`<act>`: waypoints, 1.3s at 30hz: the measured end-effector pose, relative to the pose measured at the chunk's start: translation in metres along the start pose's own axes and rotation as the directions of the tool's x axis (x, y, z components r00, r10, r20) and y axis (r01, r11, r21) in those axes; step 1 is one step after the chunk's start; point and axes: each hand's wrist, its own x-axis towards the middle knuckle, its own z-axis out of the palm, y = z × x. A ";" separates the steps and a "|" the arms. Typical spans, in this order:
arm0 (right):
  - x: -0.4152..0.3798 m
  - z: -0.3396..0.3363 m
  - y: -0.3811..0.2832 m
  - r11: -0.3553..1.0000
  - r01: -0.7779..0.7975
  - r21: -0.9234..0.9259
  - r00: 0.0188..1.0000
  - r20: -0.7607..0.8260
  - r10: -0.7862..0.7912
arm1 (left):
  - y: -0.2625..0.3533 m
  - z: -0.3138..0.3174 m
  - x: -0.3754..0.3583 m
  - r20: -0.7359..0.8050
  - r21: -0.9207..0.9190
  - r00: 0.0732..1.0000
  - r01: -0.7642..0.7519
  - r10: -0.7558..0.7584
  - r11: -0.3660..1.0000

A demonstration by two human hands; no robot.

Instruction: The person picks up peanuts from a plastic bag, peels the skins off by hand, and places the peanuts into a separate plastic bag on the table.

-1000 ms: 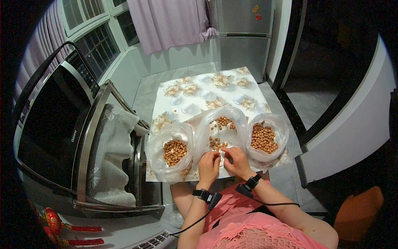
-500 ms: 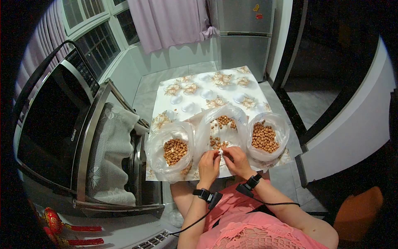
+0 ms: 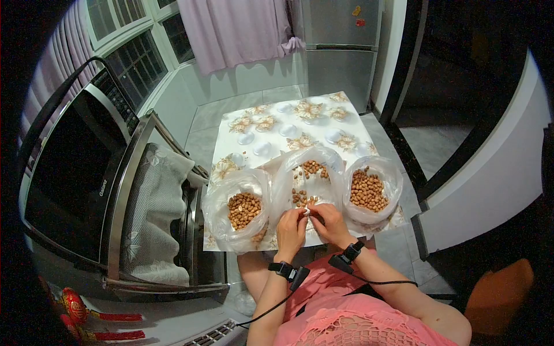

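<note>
Both my hands meet at the near edge of the middle plastic bag [image 3: 283, 185]. My left hand [image 3: 291, 229] and my right hand [image 3: 330, 223] are closed, fingertips nearly touching around a small whitish bit too small to name, perhaps part of the bag. Just beyond my fingertips, brown nuts [image 3: 300, 198] lie in the middle bag, with more nuts [image 3: 312, 168] at its far side. To the left is an open plastic bag [image 3: 214, 222] with a pile of nuts [image 3: 243, 210]. Another open bag [image 3: 396, 183] on the right holds a pile of nuts [image 3: 369, 190].
The bags stand on a table with a flowered cloth [image 3: 231, 144]. A black oven-like appliance [image 3: 72, 179] and a cloth-draped metal rack [image 3: 153, 219] are at the left. Behind the table stands a grey fridge [image 3: 340, 72]. Cords [image 3: 381, 283] trail from bands on both wrists.
</note>
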 end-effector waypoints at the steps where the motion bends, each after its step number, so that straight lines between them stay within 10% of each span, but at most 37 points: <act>1: 0.000 0.000 0.000 1.000 -0.001 0.002 1.000 0.003 0.001 | 0.000 0.000 0.000 0.004 0.001 1.000 0.005 -0.005 1.000; 39: 0.001 0.002 0.003 0.997 0.025 -0.069 1.000 0.013 -0.024 | 0.001 0.000 -0.001 -0.032 -0.032 0.998 0.059 -0.060 0.998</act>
